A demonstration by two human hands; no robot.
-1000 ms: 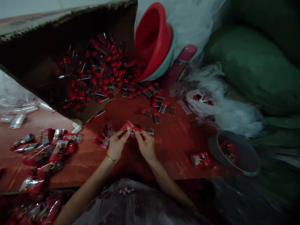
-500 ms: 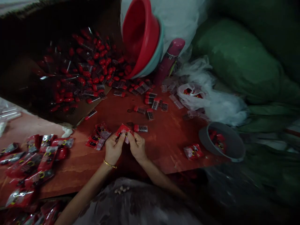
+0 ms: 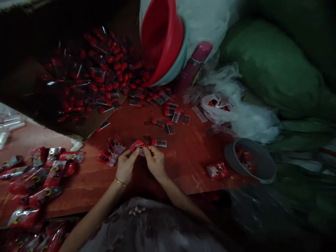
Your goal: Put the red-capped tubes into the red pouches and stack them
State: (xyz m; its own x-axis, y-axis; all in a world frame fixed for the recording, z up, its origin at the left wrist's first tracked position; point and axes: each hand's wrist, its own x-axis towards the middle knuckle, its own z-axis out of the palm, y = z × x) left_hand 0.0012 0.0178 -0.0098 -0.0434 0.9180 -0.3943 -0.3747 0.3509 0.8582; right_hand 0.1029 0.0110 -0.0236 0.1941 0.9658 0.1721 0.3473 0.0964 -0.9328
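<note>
Reddish tabletop [image 3: 183,164] stretches before you, carrying a cardboard box [image 3: 31,75] open toward you. Just right of the box leans a red basin [image 3: 173,42]. Nearer you than the box, your left hand [image 3: 125,167] and right hand [image 3: 155,162] both pinch a small red packet [image 3: 137,144].

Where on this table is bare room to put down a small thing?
The widest bare patch lies between the hands and the red packet on the right. A narrower one lies between the left forearm and the packet pile. Capped containers crowd the area between the cardboard box and the white plastic bag.
</note>
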